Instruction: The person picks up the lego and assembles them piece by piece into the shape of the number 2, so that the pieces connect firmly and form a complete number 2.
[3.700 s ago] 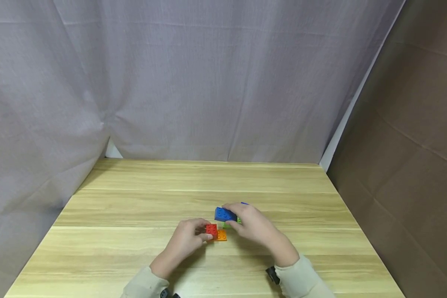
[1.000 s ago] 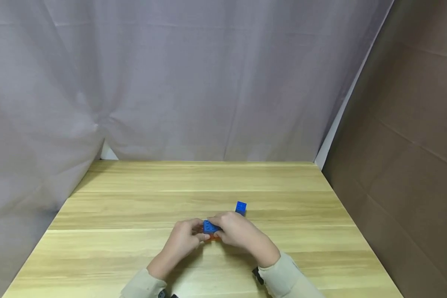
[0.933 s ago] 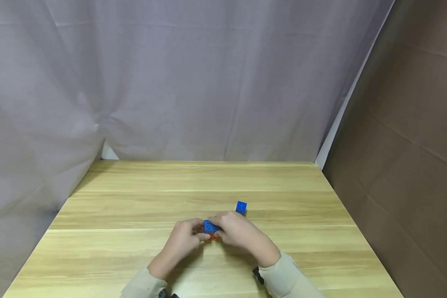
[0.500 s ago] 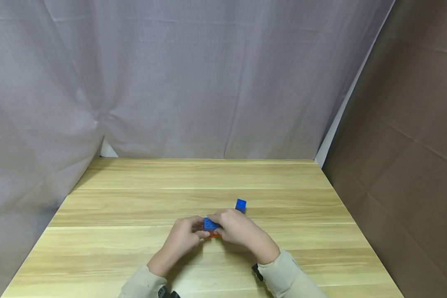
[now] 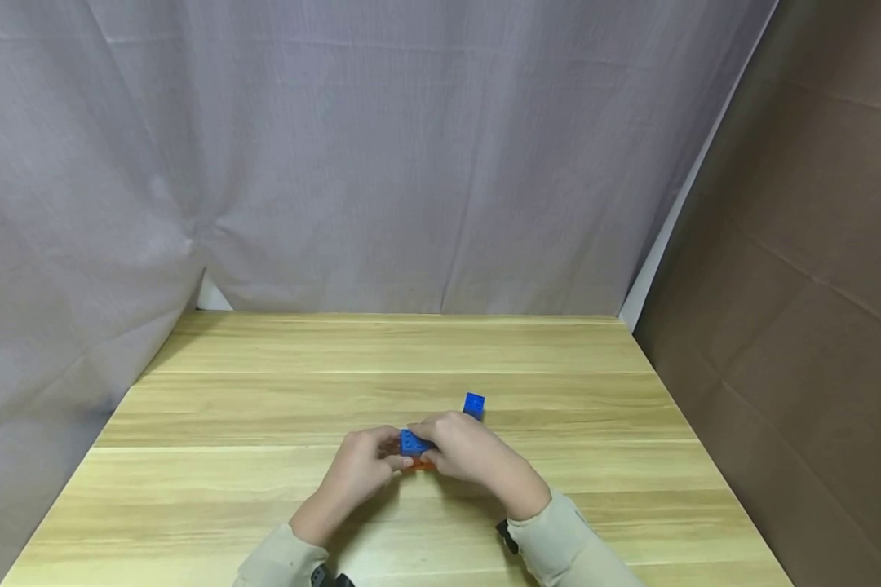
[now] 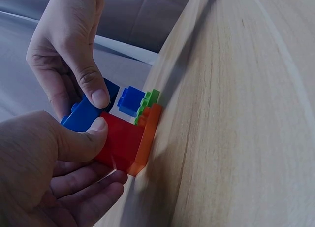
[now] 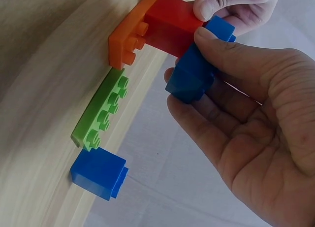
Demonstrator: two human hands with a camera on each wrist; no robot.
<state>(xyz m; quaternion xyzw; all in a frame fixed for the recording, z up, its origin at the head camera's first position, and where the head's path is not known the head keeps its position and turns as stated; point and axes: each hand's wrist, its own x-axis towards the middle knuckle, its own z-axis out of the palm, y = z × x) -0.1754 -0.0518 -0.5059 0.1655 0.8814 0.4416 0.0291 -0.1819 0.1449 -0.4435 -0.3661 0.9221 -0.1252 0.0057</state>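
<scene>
A left hand point(image 5: 360, 465) holds a red brick point(image 6: 120, 143) upon an orange plate point(image 7: 129, 35) on the bench point(image 5: 264, 391); now meeting the red's top, no longer apart, a long blue brick point(image 5: 413, 443) adds a third tier, pinched by the right hand point(image 5: 464, 448) near a smaller blue brick point(image 5: 474, 403).

Left arm point(image 5: 282, 558) and right arm point(image 5: 580, 546) reach forward and converge. Left hand point(image 5: 360, 465) holds a pinch, thumb opposed to the fingers, lower fingers loosely bent. Right hand point(image 5: 464, 447) pinches likewise, back uppermost. Thumb tips point(image 6: 100, 98) lie close together.
</scene>
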